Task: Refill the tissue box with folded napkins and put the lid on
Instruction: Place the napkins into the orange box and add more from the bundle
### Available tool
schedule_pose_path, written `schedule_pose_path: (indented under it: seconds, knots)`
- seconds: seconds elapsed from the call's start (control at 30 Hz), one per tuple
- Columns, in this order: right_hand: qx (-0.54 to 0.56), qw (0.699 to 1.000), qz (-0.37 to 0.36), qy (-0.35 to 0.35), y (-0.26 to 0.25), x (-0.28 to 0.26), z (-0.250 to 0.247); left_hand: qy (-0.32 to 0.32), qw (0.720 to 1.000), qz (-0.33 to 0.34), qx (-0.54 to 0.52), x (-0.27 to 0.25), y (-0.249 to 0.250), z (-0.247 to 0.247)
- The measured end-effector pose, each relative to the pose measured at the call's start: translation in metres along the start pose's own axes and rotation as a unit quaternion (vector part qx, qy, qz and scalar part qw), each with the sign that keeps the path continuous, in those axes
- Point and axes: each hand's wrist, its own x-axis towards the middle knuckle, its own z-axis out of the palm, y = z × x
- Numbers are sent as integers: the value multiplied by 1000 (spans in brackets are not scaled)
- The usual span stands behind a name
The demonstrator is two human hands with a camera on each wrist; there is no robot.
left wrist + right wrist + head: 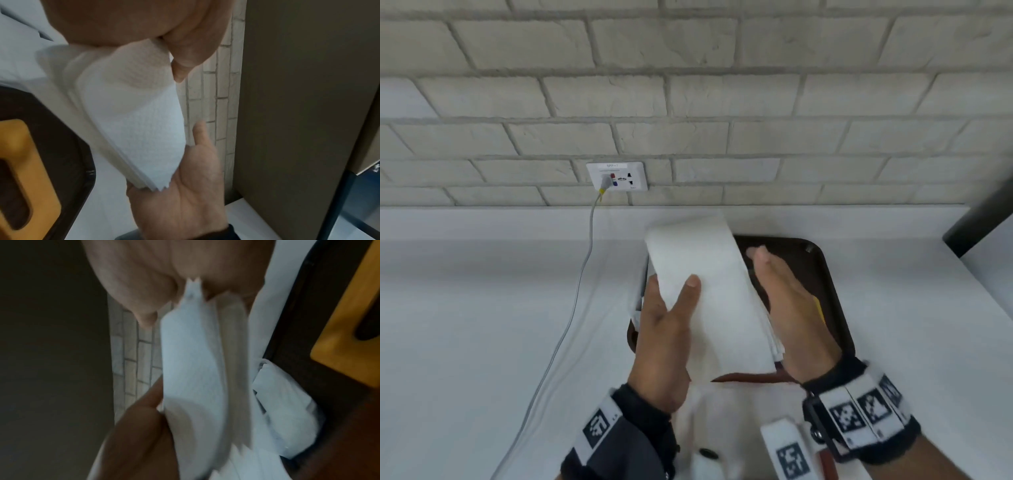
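Note:
A thick stack of folded white napkins point(705, 274) is held up over a dark brown tray point(825, 274). My left hand point(671, 301) grips the stack's near left part, with the thumb point(691, 282) on top and the fingers underneath. My right hand point(784, 298) lies flat and straight against the stack's right edge. In the left wrist view the stack's point(144, 121) corner rests in the right palm point(185, 194). A wooden lid point(20, 162) with a dark slot lies on the tray, also in the right wrist view as the lid point(349, 321). The tissue box itself is hidden.
Crumpled white wrapping or loose napkins point(287, 410) lie on the tray under the stack. A grey cable point(582, 274) runs from a wall socket point(616, 176) across the white counter at the left. A dark cabinet point(983, 219) stands at the right; a brick wall rises behind.

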Motion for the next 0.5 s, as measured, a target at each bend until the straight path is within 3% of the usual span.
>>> schedule_pose_path:
  seconds: [0.1,0.2,0.5]
  knots:
    - [-28,998,18,-55,15,-25,-4,15,1000,-3,27,-14,-3,3]
    - [-10,998,27,-60,21,-36,-14,43,999,-15,-2,-20,-7,3]
    - [211,974,72,-47,40,-65,-21,9,985,16,-172,-37,-27,9]
